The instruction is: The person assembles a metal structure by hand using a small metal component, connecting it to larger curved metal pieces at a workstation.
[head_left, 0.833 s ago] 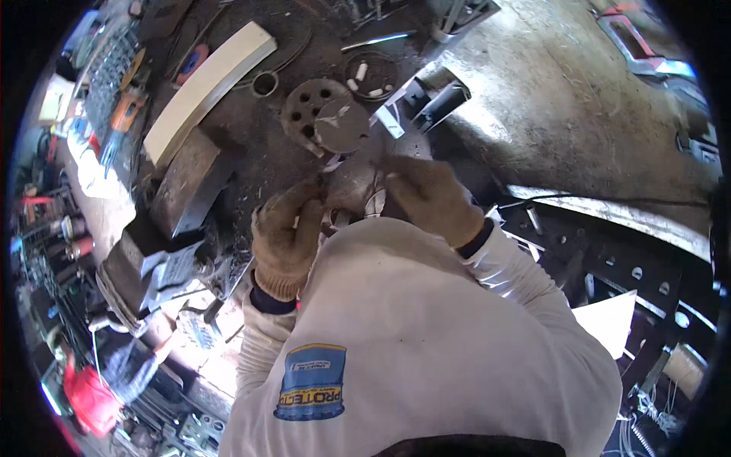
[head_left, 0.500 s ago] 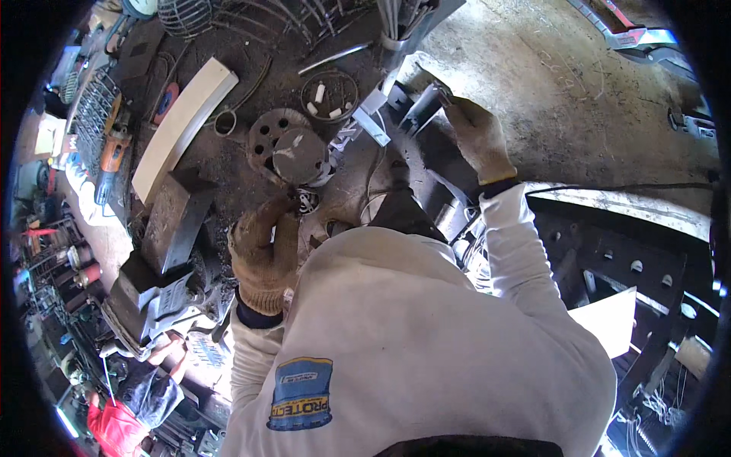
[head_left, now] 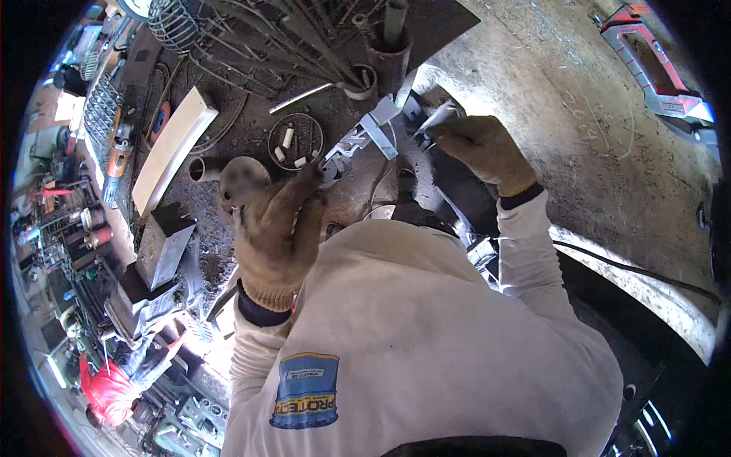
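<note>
My left hand [head_left: 278,228], in a brown knit work glove, reaches forward with its fingers drawn together. Its fingertips meet the near end of silver locking pliers [head_left: 350,142], whose far end lies against a grey flat metal bar [head_left: 378,135]. My right hand [head_left: 491,154], gloved alike, is closed at the near edge of a shiny bent metal piece [head_left: 442,116], right of the bar. The glove hides how its fingertips grip. A round metal disc with holes [head_left: 244,180] lies beside my left hand, partly covered and blurred.
A wire ring with white pieces [head_left: 295,142], a short pipe [head_left: 202,169] and a curved cream panel [head_left: 173,152] lie to the left. Metal rods stand in a can [head_left: 359,82] ahead. A red-grey power tool [head_left: 659,68] sits far right. A person in red [head_left: 110,392] works lower left.
My left hand has moved forward and right from beside the disc to the pliers' end. My right hand has stayed by the bent metal piece. The view has shifted slightly.
</note>
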`<action>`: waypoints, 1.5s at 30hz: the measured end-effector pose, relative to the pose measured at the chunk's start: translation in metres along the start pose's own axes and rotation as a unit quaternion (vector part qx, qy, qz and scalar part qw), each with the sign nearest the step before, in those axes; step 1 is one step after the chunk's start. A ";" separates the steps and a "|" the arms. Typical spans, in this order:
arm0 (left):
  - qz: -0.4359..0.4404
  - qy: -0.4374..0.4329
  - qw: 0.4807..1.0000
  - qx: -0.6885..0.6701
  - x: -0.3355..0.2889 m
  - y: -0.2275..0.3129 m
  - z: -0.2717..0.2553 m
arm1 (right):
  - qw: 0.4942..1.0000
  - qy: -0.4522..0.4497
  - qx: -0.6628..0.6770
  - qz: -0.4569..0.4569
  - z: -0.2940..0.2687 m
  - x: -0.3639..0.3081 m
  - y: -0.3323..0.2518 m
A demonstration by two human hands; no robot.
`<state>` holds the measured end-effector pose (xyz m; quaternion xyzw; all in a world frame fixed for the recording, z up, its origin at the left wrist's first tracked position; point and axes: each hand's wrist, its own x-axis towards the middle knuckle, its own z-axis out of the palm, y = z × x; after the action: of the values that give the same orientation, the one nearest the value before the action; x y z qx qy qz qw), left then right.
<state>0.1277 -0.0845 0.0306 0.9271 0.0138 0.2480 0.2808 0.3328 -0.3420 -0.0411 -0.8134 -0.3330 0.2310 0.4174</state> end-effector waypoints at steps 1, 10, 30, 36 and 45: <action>-0.004 -0.040 0.999 0.029 0.011 0.008 0.007 | 1.000 -0.002 0.002 0.000 -0.003 0.000 -0.001; -0.033 -0.309 0.938 0.156 0.031 0.019 0.060 | 0.974 -0.103 -0.047 -0.199 0.012 0.025 -0.035; -0.136 -0.127 0.982 0.032 0.018 0.019 0.063 | 0.932 0.033 -0.310 -0.186 -0.110 0.135 0.063; -0.184 -0.107 0.977 0.020 -0.006 0.017 0.067 | 0.954 -0.064 -0.264 -0.129 -0.107 0.150 0.040; -0.306 -0.088 0.947 -0.054 -0.034 0.023 0.073 | 0.992 -0.125 -0.006 0.014 -0.094 0.101 0.061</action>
<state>0.1293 -0.1467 -0.0253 0.8800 0.2582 0.0680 0.3928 0.4833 -0.3430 -0.0509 -0.7852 -0.3725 0.3344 0.3646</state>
